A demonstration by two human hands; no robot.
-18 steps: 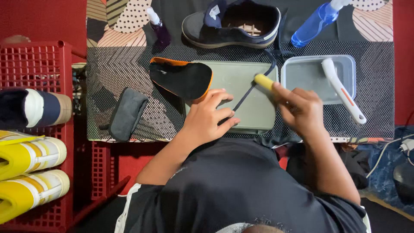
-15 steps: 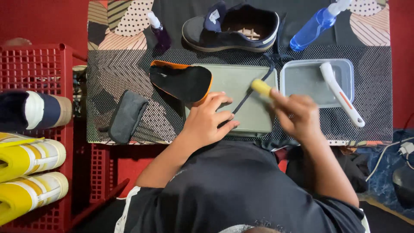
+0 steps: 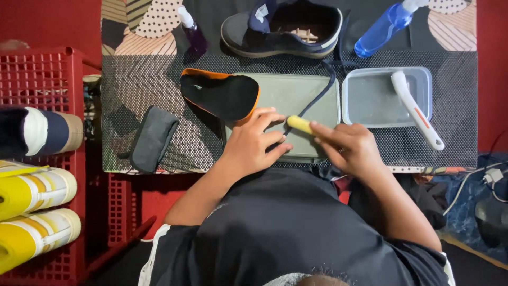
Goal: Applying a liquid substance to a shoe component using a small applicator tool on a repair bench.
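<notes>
Gripping a small yellow-handled brush (image 3: 299, 124), the right hand (image 3: 352, 148) is closing its fingers around the handle, with only the yellow end showing past the index finger. The left hand (image 3: 254, 145) is pressing flat, fingers spread and holding nothing, on a grey-green rectangular plastic lid (image 3: 288, 95) that serves as the work surface.

Seen from the head camera, a dark shoelace (image 3: 317, 95) is lying across this lid, running from the lid's far right corner down toward the two hands, its near end hidden under them. The lace is sitting just ahead of the brush tip, between both hands.

Scrubbing well here likely means pinning the lace taut with the left fingers and stroking along its length, away from the pinned spot.

Overlapping the lid's left edge is a black insole with an orange rim (image 3: 219, 95). Beyond the lid is a dark sneaker (image 3: 283, 29). Right of the lid is a clear plastic tub (image 3: 352, 100) holding a white brush (image 3: 415, 111).
</notes>
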